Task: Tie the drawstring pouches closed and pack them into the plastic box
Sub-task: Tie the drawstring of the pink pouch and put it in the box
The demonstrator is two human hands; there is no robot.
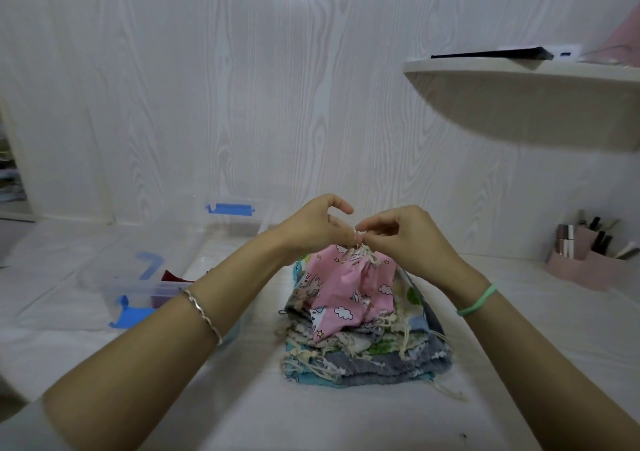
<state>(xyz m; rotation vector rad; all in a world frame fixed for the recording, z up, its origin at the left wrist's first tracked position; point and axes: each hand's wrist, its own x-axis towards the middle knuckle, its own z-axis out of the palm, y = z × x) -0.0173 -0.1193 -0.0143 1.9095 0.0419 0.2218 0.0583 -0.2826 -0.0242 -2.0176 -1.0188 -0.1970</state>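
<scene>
Above the pile of pouches (pixel 363 350), the left hand (pixel 313 225) and right hand (pixel 405 234) both pinch the cream drawstring (pixel 360 239) of the pink pouch (pixel 343 291), lifted off the pile. Tying seems underway; next, cinch the knot, then carry it left of the pile to the plastic box (pixel 114 277).

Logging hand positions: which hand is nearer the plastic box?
Left. The left hand is just right of the plastic box; the right hand is farther right. Both pinch the drawstring.

Cinched pink pouch (pixel 343 288) upright atop pouch stack (pixel 381 364), clear box (pixel 180 239) to L.
</scene>
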